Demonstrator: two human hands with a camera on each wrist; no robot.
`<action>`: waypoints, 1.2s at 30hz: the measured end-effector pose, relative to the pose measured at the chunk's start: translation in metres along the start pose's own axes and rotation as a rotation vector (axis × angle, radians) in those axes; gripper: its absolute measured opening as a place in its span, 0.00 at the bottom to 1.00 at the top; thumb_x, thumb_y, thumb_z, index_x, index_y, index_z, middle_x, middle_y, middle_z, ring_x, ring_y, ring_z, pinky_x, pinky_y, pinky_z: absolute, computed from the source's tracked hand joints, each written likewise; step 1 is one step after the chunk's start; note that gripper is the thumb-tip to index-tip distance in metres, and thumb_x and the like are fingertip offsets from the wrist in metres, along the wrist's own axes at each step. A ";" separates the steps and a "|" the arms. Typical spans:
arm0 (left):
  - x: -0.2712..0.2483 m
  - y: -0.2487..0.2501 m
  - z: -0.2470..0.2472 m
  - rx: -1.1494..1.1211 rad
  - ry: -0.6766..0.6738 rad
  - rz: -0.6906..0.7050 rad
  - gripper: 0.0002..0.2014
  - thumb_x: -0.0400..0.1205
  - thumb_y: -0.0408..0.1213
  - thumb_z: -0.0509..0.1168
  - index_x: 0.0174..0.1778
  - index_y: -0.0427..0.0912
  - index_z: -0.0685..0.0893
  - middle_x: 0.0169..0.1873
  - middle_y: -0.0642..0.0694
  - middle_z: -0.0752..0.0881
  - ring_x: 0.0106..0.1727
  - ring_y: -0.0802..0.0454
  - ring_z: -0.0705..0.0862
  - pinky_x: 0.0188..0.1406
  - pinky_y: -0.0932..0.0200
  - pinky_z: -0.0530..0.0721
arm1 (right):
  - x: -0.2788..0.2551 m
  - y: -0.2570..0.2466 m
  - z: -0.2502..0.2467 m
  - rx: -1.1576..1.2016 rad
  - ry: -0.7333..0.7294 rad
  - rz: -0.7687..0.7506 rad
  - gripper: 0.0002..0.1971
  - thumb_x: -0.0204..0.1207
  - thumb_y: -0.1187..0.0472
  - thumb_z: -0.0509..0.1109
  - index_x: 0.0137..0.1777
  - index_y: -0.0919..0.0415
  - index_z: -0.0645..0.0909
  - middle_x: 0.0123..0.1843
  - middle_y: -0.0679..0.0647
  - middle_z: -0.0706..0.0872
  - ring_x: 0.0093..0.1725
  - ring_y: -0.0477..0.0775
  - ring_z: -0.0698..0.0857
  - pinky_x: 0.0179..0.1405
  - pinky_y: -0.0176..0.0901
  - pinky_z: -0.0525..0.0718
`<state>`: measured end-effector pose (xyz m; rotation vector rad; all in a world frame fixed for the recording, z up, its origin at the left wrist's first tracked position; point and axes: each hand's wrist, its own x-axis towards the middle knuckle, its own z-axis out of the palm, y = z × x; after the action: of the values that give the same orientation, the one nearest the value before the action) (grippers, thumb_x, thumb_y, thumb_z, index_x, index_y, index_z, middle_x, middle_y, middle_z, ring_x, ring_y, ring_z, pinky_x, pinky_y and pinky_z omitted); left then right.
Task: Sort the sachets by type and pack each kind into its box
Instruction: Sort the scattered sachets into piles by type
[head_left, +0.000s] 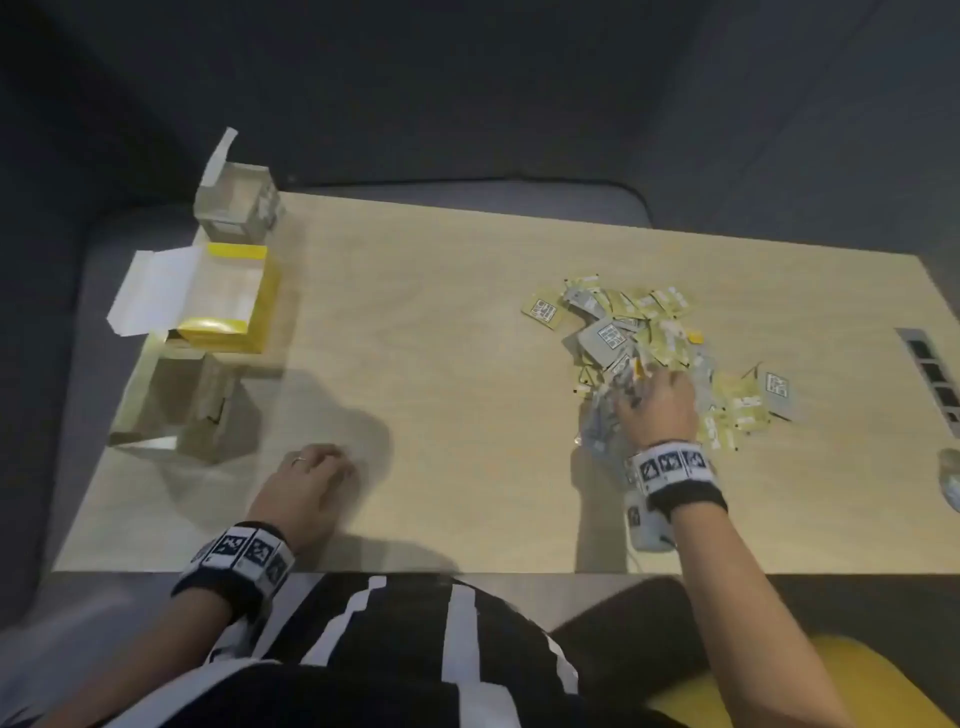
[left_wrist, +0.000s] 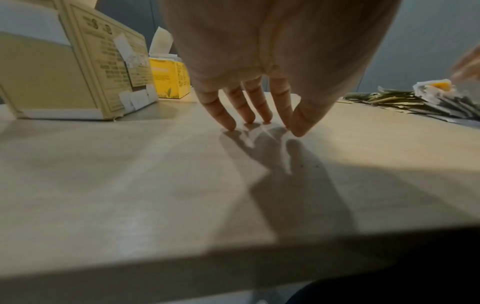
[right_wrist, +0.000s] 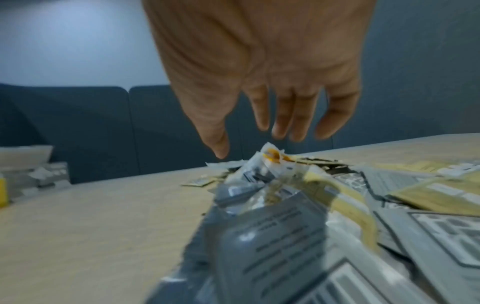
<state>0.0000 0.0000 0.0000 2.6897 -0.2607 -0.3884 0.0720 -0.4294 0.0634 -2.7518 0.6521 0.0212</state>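
Observation:
A mixed heap of yellow and grey sachets (head_left: 649, 343) lies on the right half of the table. My right hand (head_left: 657, 402) hovers over the heap's near side with loose, spread fingers (right_wrist: 283, 127) and holds nothing; grey sachets (right_wrist: 272, 236) and yellow sachets (right_wrist: 428, 195) lie under it. Three open boxes stand at the left: a grey box (head_left: 236, 208) at the back, a yellow box (head_left: 234, 296) in the middle, a beige box (head_left: 182, 405) nearest. My left hand (head_left: 317, 467) rests on the table by its fingertips (left_wrist: 231, 125), right of the beige box (left_wrist: 78, 67).
The light wooden table (head_left: 441, 364) has bare surface between the boxes and the heap. A slotted panel (head_left: 930, 374) is set into its right edge. A small grey device (head_left: 644, 525) lies beneath my right wrist. Dark sofa cushions surround the table.

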 end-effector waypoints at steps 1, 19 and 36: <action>0.001 -0.001 0.000 -0.012 0.002 0.006 0.16 0.75 0.41 0.64 0.58 0.44 0.86 0.63 0.43 0.80 0.60 0.37 0.78 0.58 0.42 0.81 | 0.012 -0.004 0.001 -0.020 0.044 0.059 0.34 0.68 0.44 0.76 0.68 0.62 0.70 0.67 0.65 0.71 0.67 0.67 0.72 0.57 0.61 0.80; 0.003 0.010 -0.004 -0.055 0.015 -0.053 0.14 0.74 0.31 0.69 0.56 0.41 0.87 0.61 0.44 0.82 0.59 0.39 0.79 0.58 0.46 0.81 | 0.061 -0.006 -0.011 0.131 -0.019 0.223 0.19 0.75 0.70 0.66 0.67 0.66 0.73 0.65 0.72 0.73 0.47 0.71 0.81 0.40 0.52 0.77; 0.099 0.147 -0.093 -0.557 0.048 0.240 0.40 0.74 0.68 0.62 0.76 0.49 0.66 0.69 0.54 0.75 0.67 0.58 0.77 0.65 0.54 0.78 | -0.044 -0.081 -0.060 1.158 -0.654 0.131 0.27 0.77 0.76 0.64 0.65 0.45 0.69 0.46 0.48 0.85 0.44 0.45 0.83 0.46 0.40 0.80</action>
<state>0.1041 -0.1215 0.1201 2.0911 -0.3905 -0.2731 0.0646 -0.3595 0.1478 -1.4535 0.4307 0.4101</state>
